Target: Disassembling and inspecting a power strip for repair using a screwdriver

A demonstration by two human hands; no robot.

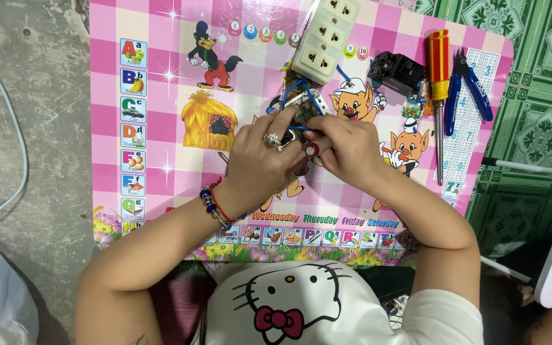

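Hands (260,160): two, mid frame
Power strips (324,39): one, top centre
Screwdrivers (439,83): one, upper right
Cutters (469,89): one, upper right
Black parts (396,71): one, upper right
Rings (272,138): one

A small grey switch part (301,105) with blue wires (296,88) lies on the pink table, partly hidden under the fingers. The wires run up to a cream socket strip (324,38). A red-handled tool (313,149) lies across both hands.

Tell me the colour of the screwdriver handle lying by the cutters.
Red and yellow screwdriver handle, clearest in the head view.
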